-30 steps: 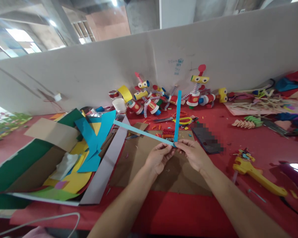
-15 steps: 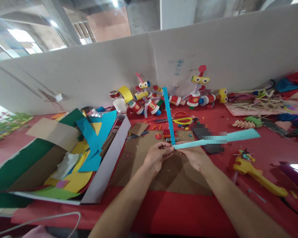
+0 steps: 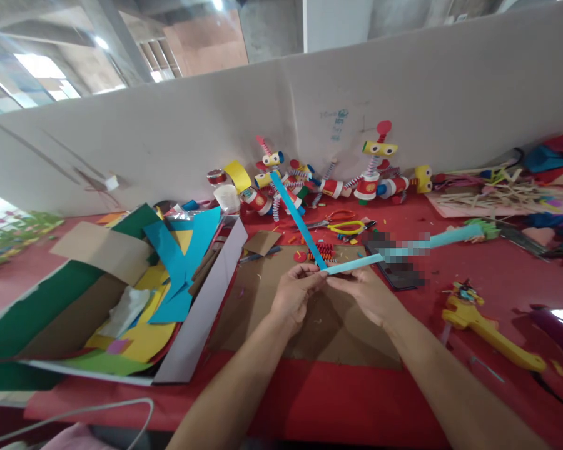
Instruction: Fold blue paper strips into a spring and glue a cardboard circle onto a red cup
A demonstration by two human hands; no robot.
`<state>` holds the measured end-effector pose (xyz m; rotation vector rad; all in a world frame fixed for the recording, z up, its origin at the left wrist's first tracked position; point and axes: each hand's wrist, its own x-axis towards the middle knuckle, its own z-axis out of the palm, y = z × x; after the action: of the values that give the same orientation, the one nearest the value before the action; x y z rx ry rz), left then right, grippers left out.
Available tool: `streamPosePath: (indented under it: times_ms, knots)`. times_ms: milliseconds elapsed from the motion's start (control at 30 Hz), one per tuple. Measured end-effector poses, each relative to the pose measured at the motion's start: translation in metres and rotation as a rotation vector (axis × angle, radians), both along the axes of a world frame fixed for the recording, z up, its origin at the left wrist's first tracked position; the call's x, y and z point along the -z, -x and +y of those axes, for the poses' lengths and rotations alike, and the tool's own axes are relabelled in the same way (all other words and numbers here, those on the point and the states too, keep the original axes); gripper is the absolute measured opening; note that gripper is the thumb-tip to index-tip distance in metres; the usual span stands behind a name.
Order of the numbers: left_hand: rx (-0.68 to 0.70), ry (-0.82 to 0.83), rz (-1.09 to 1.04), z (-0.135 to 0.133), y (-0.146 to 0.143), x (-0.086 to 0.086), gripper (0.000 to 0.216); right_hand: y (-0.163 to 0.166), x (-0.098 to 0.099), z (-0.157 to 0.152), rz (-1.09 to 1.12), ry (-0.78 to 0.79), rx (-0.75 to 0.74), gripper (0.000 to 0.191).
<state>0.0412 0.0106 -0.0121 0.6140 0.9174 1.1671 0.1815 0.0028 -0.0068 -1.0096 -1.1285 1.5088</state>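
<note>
Our left hand point(image 3: 291, 292) is pinching a long deep-blue paper strip point(image 3: 296, 215) and a pale-blue paper strip point(image 3: 443, 239) where they meet. We can't tell if our right hand point(image 3: 368, 292) grips too.

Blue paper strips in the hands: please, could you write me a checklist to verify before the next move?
1. Left hand grip: ok; it pinches the corner where the dark blue strip and the light blue strip meet.
2. Right hand grip: cannot tell; its fingers are partly behind the light blue strip.
3. Corner fixed together: cannot tell; fingers cover part of it.
4. Light blue strip not touching the dark phone: cannot tell; it crosses in front in this view.
5. Brown cardboard free of scraps: not ok; small ones lie on it.
6. Yellow glue gun apart from the hands: ok; it lies to the right.
</note>
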Motion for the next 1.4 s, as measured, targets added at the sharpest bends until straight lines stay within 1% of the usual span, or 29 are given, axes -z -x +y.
streamPosePath:
  times_ms: [100,200,333,433,533,633,700,767,833,900,967,1067,1133,1233,1300,1400]
  knots:
    - [0.018,-0.001,-0.017,0.0,0.0,-0.001,0.022,0.002,0.002,0.0,-0.005,-0.007,0.111,0.019]
    - [0.058,0.04,-0.021,0.0,0.0,-0.003,0.023,0.001,0.008,0.003,-0.094,0.001,0.18,0.02]
    - [0.074,0.08,-0.016,0.001,0.002,-0.005,0.019,-0.001,0.011,0.005,-0.139,0.014,0.186,0.024]
    - [0.073,0.078,0.013,0.001,0.003,-0.006,0.017,-0.001,0.011,0.004,-0.157,0.034,0.198,0.026]
    - [0.055,0.033,0.02,-0.001,0.001,-0.007,0.018,-0.001,0.011,0.005,-0.095,0.056,0.206,0.024]
    - [0.012,-0.03,0.004,-0.005,-0.005,-0.007,0.02,0.001,0.009,0.004,-0.009,0.05,0.177,0.022]
    - [-0.029,-0.062,-0.019,-0.006,-0.008,-0.006,0.021,0.003,0.007,0.003,-0.003,0.031,0.148,0.023]
    - [-0.057,-0.084,-0.044,-0.008,-0.01,-0.006,0.022,0.005,0.005,0.001,-0.051,0.004,0.141,0.023]
    - [-0.045,-0.081,-0.043,-0.008,-0.01,-0.007,0.021,0.004,0.004,0.0,-0.141,-0.031,0.169,0.023]
    - [0.0,-0.053,0.005,-0.008,-0.008,-0.008,0.02,0.001,0.003,0.0,-0.252,-0.072,0.188,0.023]
    - [0.033,-0.04,0.089,-0.008,-0.007,-0.008,0.019,-0.003,0.001,0.0,-0.353,-0.124,0.161,0.024]
    - [0.011,-0.091,0.174,-0.008,-0.006,-0.007,0.016,-0.007,0.0,0.001,-0.437,-0.194,0.117,0.025]
    - [-0.027,-0.12,0.157,-0.008,-0.008,-0.005,0.015,-0.005,0.001,0.002,-0.399,-0.166,0.131,0.026]
    - [-0.102,-0.107,0.059,-0.009,-0.013,-0.003,0.016,0.002,0.005,0.001,-0.233,-0.076,0.165,0.027]
    - [-0.145,-0.093,0.002,-0.011,-0.017,-0.003,0.017,0.006,0.007,-0.001,-0.141,-0.055,0.178,0.026]
    - [-0.15,-0.095,-0.039,-0.013,-0.019,-0.003,0.017,0.009,0.007,-0.002,-0.093,-0.047,0.199,0.023]
